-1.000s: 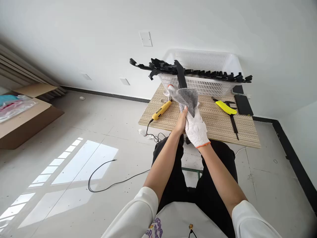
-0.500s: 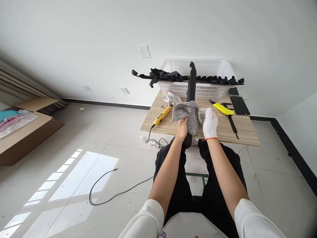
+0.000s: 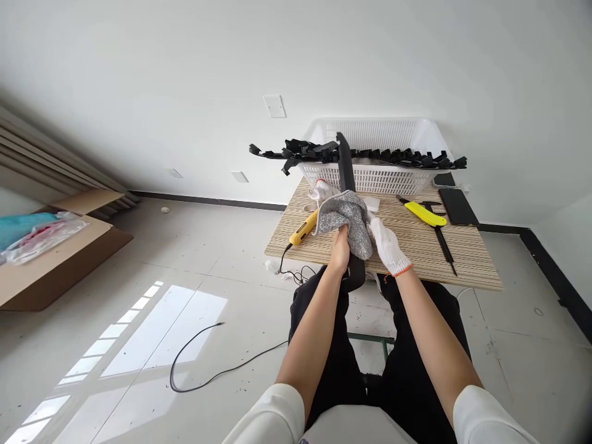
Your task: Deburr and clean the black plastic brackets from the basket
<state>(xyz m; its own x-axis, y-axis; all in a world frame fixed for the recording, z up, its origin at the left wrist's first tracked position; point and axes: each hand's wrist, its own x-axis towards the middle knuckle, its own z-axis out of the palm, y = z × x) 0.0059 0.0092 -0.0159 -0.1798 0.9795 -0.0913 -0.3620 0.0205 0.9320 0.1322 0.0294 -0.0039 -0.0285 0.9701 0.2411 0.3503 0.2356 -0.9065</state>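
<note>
My bare left hand [image 3: 341, 251] is closed around a grey cloth [image 3: 354, 225], which is wrapped about a long black plastic strip [image 3: 346, 165]. The strip slants up from between my knees, its hooked tip in front of the basket. A white knit glove with an orange cuff covers my right hand [image 3: 389, 248], which pinches the cloth's right edge; the fingertips are partly hidden. Left of the cloth, a yellow corded tool [image 3: 304, 228] lies on the wood-patterned table [image 3: 407, 262]. Behind it rests another white glove [image 3: 324, 190].
A white plastic basket [image 3: 383, 179] stands at the back, with several black plastic strips [image 3: 393, 157] lying across its top. To the right are a yellow-handled knife [image 3: 424, 213], black slim tools [image 3: 444, 246] and a phone [image 3: 457, 206]. A cable [image 3: 173, 370] curls on the floor.
The black strip's upper end has tilted left. My right hand has moved in against the cloth, and the whole view has shifted slightly.
</note>
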